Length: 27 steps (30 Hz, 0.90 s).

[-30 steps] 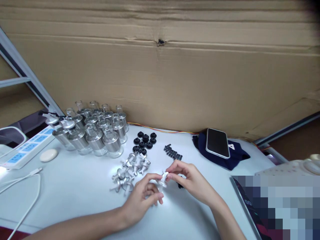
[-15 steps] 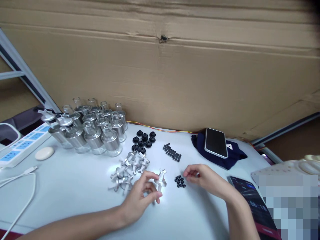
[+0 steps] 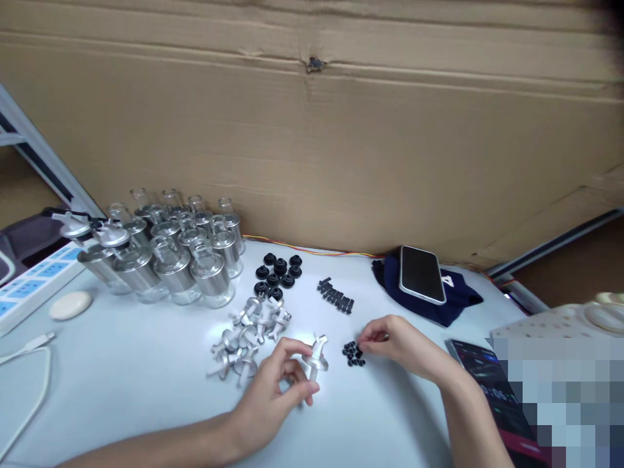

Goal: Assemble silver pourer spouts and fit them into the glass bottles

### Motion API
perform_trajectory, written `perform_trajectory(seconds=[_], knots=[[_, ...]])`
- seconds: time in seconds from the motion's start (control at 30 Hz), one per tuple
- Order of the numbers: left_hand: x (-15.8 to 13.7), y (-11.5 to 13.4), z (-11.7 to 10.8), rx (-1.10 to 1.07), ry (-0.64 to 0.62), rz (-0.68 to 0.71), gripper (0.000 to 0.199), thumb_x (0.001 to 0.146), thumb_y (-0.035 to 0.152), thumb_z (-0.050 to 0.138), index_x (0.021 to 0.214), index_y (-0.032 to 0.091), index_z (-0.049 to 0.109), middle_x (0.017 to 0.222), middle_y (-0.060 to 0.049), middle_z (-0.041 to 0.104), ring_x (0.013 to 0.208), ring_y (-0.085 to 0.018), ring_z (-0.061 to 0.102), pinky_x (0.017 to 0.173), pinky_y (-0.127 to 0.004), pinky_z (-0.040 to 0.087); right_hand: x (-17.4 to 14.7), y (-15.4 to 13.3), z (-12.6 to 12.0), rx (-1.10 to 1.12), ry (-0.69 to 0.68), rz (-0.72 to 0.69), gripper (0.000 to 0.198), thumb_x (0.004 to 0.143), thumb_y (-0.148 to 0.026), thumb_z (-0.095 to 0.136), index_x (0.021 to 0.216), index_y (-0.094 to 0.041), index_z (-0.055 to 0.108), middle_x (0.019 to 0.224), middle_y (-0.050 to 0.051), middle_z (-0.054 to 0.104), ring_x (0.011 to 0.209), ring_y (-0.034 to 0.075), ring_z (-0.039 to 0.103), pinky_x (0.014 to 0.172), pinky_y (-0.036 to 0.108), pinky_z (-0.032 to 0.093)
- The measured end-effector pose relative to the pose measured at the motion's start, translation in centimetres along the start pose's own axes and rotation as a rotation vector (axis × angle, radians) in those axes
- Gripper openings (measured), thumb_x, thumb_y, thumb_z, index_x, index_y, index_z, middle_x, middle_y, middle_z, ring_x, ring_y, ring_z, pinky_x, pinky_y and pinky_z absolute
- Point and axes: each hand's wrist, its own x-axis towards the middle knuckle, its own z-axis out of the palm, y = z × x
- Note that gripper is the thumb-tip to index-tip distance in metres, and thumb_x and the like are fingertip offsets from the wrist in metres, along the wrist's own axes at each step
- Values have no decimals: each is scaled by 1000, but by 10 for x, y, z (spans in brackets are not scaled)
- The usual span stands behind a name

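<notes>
My left hand [image 3: 273,396] pinches a silver metal pourer spout [image 3: 316,356] upright between thumb and fingers, just above the table. My right hand [image 3: 390,341] has its fingertips pressed together at the right edge of a small pile of black rubber caps [image 3: 351,353]. Whether one cap is between those fingertips is too small to tell. Left of my left hand lies a heap of similar silver spouts [image 3: 248,335]. Black ribbed stoppers [image 3: 273,279] are grouped behind that heap. Short black strips [image 3: 335,297] lie in a row beyond the caps.
Glass bottles with metal sleeves [image 3: 178,273] stand at the back left, two with spouts on. A power strip [image 3: 29,286], a white oval object [image 3: 71,305] and a cable [image 3: 39,341] are at left. At right are a phone [image 3: 422,274] on dark cloth [image 3: 451,312] and another phone [image 3: 487,383].
My right hand has moved slightly left, and its fingertips now meet the edge of the cap pile. My left hand still holds the spout. The view has shifted a little.
</notes>
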Motion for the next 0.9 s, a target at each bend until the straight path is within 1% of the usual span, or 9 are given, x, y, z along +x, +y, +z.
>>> perform_trajectory(seconds=[0.13, 0.27, 0.37, 0.43, 0.5, 0.6, 0.73, 0.83, 0.9], knots=[[0, -3, 0, -13, -2, 12, 28, 78, 28, 63, 98, 21, 44, 70, 2, 56, 68, -15, 58, 63, -28, 39, 0, -3, 1, -22, 28, -24, 14, 67, -24, 59, 61, -17, 69, 61, 3, 69, 60, 18, 60, 60, 28, 47], [0, -1, 2, -16, 1, 7, 29, 77, 27, 63, 97, 21, 44, 74, 1, 56, 69, -15, 59, 62, -28, 39, -1, -10, -1, -27, 105, -51, 14, 68, -27, 58, 60, -18, 66, 59, 2, 67, 57, 17, 59, 57, 28, 47], [-1, 1, 3, -13, 2, 11, 29, 77, 27, 62, 98, 20, 43, 74, 1, 55, 69, -15, 58, 63, -28, 38, -3, -18, -3, 129, 120, -68, 17, 68, -34, 62, 65, -18, 64, 66, 5, 71, 63, 19, 64, 62, 29, 50], [-1, 2, 3, -5, 2, 21, 29, 77, 27, 61, 99, 20, 43, 74, 1, 55, 68, -15, 58, 63, -28, 38, -5, -24, -1, 289, 72, -72, 19, 66, -36, 66, 67, -18, 61, 72, 7, 73, 68, 20, 67, 66, 31, 52], [-1, 1, 3, 6, 0, 27, 29, 78, 27, 61, 101, 20, 43, 74, 1, 56, 69, -15, 58, 63, -28, 37, -6, -31, 4, 402, 16, -82, 20, 64, -35, 69, 68, -19, 58, 72, 7, 73, 67, 20, 67, 65, 31, 52], [-2, -2, 2, 2, 1, 29, 29, 81, 28, 60, 103, 21, 43, 74, 1, 56, 70, -15, 58, 63, -28, 37, -5, -38, 14, 439, 4, -157, 18, 66, -31, 69, 70, -19, 56, 68, 4, 68, 62, 16, 63, 60, 28, 50], [-2, -4, 1, -2, 0, 50, 28, 83, 29, 59, 105, 21, 43, 73, 2, 57, 71, -15, 58, 66, -28, 39, -2, -44, 26, 407, 97, -300, 15, 71, -31, 68, 71, -19, 58, 72, 2, 62, 66, 14, 57, 64, 27, 49], [-1, -3, 1, -18, -3, 63, 27, 84, 28, 59, 105, 22, 43, 87, -2, 61, 70, -13, 58, 67, -28, 40, 0, -45, 29, 456, 108, -294, 20, 74, -37, 68, 78, -19, 61, 74, 2, 62, 66, 13, 57, 62, 27, 48], [0, -2, 1, -26, -6, 58, 27, 83, 28, 59, 104, 21, 43, 90, -2, 62, 69, -13, 59, 66, -28, 40, 0, -45, 29, 508, 109, -285, 23, 73, -40, 70, 78, -19, 63, 75, 3, 63, 66, 13, 57, 62, 26, 48]])
